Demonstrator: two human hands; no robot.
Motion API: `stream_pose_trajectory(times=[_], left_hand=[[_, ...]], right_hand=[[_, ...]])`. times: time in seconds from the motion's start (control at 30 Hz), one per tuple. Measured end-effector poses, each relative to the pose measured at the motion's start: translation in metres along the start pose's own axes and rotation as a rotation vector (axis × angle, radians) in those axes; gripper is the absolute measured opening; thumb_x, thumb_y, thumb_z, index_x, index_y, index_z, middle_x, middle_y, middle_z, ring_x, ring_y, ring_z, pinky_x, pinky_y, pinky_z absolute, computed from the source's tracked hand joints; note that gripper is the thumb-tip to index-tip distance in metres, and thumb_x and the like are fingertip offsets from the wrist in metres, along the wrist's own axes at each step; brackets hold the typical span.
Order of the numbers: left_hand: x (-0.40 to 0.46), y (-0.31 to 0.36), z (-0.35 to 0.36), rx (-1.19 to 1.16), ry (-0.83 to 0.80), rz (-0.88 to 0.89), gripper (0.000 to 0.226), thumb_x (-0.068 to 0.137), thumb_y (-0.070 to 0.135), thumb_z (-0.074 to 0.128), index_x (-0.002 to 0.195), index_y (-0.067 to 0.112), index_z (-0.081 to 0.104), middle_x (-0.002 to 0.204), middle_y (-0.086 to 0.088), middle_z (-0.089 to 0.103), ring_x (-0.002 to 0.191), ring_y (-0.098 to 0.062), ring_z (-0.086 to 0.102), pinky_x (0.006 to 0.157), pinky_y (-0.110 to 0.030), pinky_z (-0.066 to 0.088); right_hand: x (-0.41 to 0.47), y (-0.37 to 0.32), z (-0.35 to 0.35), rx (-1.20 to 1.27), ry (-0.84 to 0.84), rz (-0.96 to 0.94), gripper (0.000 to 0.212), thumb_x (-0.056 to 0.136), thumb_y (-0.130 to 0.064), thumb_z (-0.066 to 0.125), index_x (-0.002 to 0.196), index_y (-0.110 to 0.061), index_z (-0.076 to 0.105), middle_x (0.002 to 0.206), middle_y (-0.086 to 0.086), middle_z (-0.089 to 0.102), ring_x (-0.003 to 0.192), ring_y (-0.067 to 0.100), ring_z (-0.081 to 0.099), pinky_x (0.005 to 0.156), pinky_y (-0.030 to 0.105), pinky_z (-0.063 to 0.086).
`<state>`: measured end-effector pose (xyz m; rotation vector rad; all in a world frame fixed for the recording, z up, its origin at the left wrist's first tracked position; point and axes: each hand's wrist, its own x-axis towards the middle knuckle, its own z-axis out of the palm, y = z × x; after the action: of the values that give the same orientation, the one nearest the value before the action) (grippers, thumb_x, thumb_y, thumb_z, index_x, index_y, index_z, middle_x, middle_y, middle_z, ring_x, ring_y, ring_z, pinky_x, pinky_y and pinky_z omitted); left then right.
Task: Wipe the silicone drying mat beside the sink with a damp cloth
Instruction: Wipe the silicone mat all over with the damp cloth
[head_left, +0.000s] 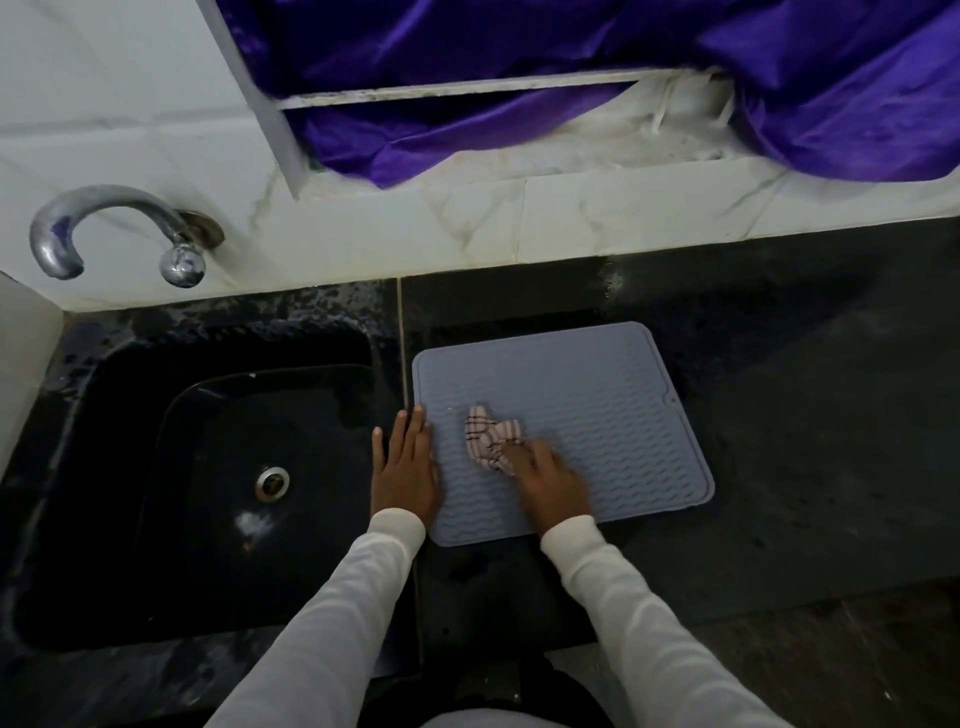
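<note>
Left hand (404, 470) flat, fingers straight, pressing mat (597, 395) edge beside sink (156, 415); right hand (548, 480) fingers grasping bunched cloth (488, 436) on mat; dark worktop (805, 415).

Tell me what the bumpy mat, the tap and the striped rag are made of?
The mat looks like soft grey-blue silicone or rubber: matte, with moulded wavy ridges. The tap looks like shiny metal, probably chromed, since it mirrors light and purple. The rag under the right hand is woven cloth: it crumples and shows striped threads.
</note>
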<state>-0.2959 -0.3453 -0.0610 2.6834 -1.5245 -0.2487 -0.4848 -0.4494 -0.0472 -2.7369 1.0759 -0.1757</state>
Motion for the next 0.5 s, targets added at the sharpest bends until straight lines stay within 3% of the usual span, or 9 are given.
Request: stream_pose_trajectory(times=[0.23,0.3,0.4,0.5], left_hand=[[-0.001,0.002,0.003,-0.054,-0.003,-0.020,0.054,0.102,0.029,0.031,0.154,0.017,0.020,0.163,0.002,-0.001,0.150,-0.018,-0.006,0.121,-0.050,-0.003],[-0.001,0.003,0.003,-0.058,0.000,-0.019,0.053,0.103,0.029,0.030,0.154,0.017,0.019,0.163,0.002,-0.001,0.150,-0.018,-0.006,0.121,-0.050,-0.004],[-0.001,0.001,0.002,-0.059,-0.003,-0.003,0.054,0.102,0.030,0.022,0.154,0.017,0.017,0.163,0.002,-0.001,0.150,-0.018,-0.006,0.121,-0.050,-0.005],[0.001,0.001,0.000,-0.071,0.001,0.018,0.058,0.099,0.033,0.012,0.154,0.016,0.015,0.163,0.002,-0.001,0.149,-0.017,-0.008,0.121,-0.048,-0.006]], right_hand=[[-0.012,0.123,-0.032,-0.108,-0.004,0.236,0.041,0.079,-0.006,0.064,0.118,-0.018,0.061,0.110,0.023,0.059,0.068,0.040,0.063,0.050,0.045,0.054],[-0.016,0.155,-0.052,-0.121,-0.020,0.349,0.036,0.086,-0.006,0.060,0.120,-0.015,0.062,0.115,0.023,0.054,0.075,0.042,0.063,0.059,0.046,0.053],[-0.020,0.180,-0.070,-0.100,-0.005,0.453,0.040,0.082,-0.008,0.064,0.121,-0.013,0.062,0.108,0.021,0.049,0.063,0.040,0.059,0.056,0.042,0.047],[-0.017,0.177,-0.073,-0.081,-0.038,0.470,0.040,0.084,-0.014,0.062,0.123,-0.016,0.058,0.109,0.018,0.049,0.065,0.039,0.059,0.058,0.039,0.046]])
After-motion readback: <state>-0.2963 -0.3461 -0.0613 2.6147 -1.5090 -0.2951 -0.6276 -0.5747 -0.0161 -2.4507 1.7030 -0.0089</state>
